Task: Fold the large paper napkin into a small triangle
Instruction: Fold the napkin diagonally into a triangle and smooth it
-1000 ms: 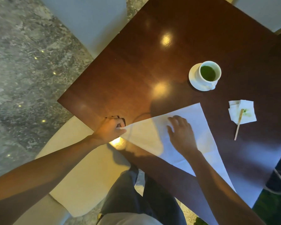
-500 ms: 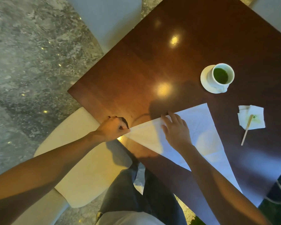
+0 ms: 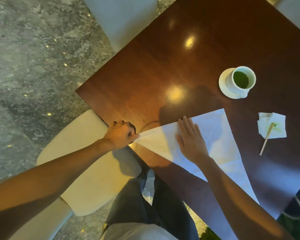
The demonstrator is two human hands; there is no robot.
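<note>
A large white paper napkin (image 3: 220,141) lies folded into a big triangle on the dark wooden table (image 3: 163,70), near its front edge. My left hand (image 3: 120,135) pinches the napkin's left tip at the table's edge. My right hand (image 3: 190,139) lies flat on the napkin with straight fingers, pressing along its upper folded edge. My right forearm hides part of the napkin's lower corner.
A white cup of green drink on a saucer (image 3: 237,84) stands at the back right. A small crumpled napkin with a wooden stirrer (image 3: 271,126) lies to the right. A cream chair seat (image 3: 87,163) is under my left arm.
My right hand slid left and up along the napkin to its upper folded edge. My left hand kept its pinch on the left tip.
</note>
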